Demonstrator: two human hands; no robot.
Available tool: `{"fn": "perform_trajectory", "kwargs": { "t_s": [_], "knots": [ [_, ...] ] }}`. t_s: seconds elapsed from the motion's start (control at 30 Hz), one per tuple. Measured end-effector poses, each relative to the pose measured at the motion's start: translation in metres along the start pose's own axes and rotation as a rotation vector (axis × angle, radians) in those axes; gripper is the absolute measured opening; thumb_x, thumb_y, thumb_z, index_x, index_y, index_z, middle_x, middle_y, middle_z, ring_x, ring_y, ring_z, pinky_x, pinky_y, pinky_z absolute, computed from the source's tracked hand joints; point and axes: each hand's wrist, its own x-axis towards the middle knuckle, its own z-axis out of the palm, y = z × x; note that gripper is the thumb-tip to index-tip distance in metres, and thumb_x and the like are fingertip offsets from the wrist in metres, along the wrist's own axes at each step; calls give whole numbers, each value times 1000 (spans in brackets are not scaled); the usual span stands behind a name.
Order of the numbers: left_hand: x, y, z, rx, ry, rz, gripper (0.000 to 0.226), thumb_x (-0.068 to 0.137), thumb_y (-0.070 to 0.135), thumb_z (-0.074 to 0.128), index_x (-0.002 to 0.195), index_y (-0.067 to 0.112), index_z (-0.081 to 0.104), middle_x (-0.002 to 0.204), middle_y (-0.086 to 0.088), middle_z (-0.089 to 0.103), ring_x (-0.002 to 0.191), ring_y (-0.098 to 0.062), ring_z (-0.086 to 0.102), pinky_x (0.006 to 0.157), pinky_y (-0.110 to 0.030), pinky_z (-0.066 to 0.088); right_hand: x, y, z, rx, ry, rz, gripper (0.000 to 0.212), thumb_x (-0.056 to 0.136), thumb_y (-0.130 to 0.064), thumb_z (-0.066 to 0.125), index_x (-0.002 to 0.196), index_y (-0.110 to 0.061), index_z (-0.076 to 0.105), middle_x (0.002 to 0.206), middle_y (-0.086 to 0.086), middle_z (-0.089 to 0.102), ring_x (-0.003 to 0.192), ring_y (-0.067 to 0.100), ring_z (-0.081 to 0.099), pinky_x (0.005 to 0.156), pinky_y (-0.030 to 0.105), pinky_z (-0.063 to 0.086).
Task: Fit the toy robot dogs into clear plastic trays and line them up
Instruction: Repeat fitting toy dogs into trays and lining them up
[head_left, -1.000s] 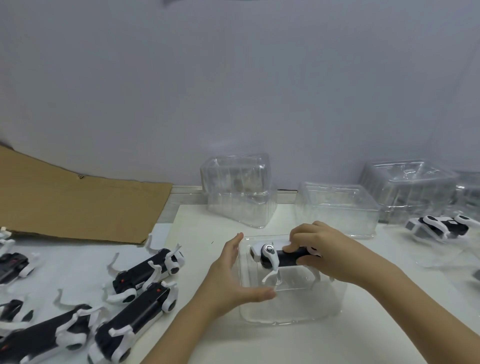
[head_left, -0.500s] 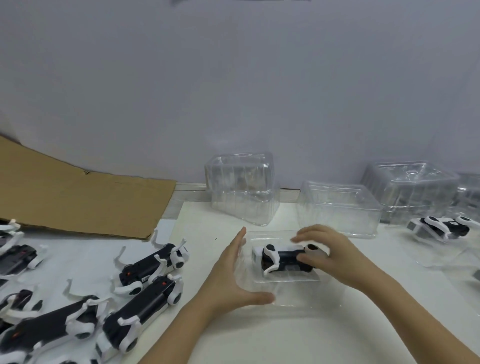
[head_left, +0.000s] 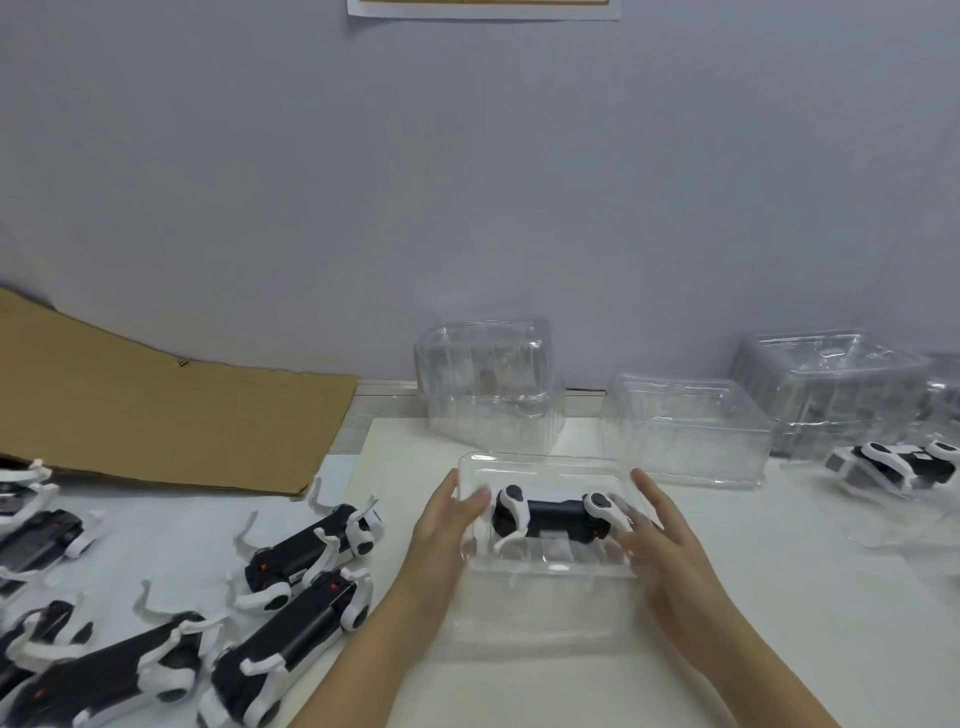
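I see my left hand (head_left: 441, 535) and right hand (head_left: 670, 551) spread, straight fingers flat against the end walls of the glossy clear tray (head_left: 540, 460). The black-and-white toy dog (head_left: 553, 514) lies inside, mid-way across the matte white surface (head_left: 779, 613).

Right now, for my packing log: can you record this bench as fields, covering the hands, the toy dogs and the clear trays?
tray in work: clear plastic tray, holding one black-and-white toy robot dog
left hand: against the tray's left end
right hand: against its right end, fingers straight
loose dogs: several lying at left, untrayed
far right: another dog, seemingly trayed
spare trays: clear stacks at the back
back left: brown cardboard sheet
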Motion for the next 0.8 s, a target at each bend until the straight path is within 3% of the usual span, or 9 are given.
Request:
{"fn": "perform_trajectory", "kwargs": {
  "t_s": [0.1,0.23,0.33,0.47,0.57,0.63,0.73,0.8],
  "knots": [
    [0,3,-5,70,-2,34,59,58,62,75,111,69,50,128,29,56,116,7,54,95,-22,38,-2,0,7,30,-6,-77,64,79,1,65,123,-45,57,134,-13,58,125,13,55,90,32,47],
    [-2,0,-1,190,16,223,86,56,64,80,127,73,31,150,27,24,139,5,26,111,-27,31,-5,-7,6,42,-11,-71,72,61,-24,88,116,-58,56,132,-6,57,112,17,64,85,40,53],
    [-7,-2,3,300,22,349,94,55,63,82,132,70,28,146,33,33,132,13,36,95,-8,41,-7,-12,3,-28,-65,-7,86,59,-36,88,118,-75,38,139,-1,49,122,22,57,98,45,48],
    [-8,-5,5,344,54,412,89,61,57,79,133,67,28,136,40,38,125,17,40,89,-5,43,-9,-16,3,-176,-53,-90,74,62,-48,79,120,-73,39,130,5,59,107,21,66,76,30,51],
    [-13,1,10,369,63,397,85,64,50,79,131,68,30,141,30,39,123,14,44,87,-11,46,-10,-17,5,-212,-33,-117,78,62,-47,84,125,-67,42,119,7,66,90,23,70,70,29,52],
    [-16,15,14,306,73,380,85,59,48,76,132,60,35,141,19,45,116,7,54,83,-17,48,-11,-19,4,-112,-44,-67,81,64,-38,88,129,-59,44,112,6,71,86,29,71,69,36,55],
    [-18,48,7,-53,-20,410,81,62,49,60,139,38,38,133,-7,61,111,-23,65,83,-35,52,-12,-23,2,237,-164,167,74,67,-27,85,131,-45,53,115,2,72,91,34,72,64,43,58],
    [-21,70,1,-254,-150,435,86,64,46,67,142,27,39,126,-19,64,114,-34,63,90,-44,54,-14,-22,6,571,-284,384,82,59,-23,92,134,-24,57,122,15,65,90,41,70,63,45,58]
  ]
}}
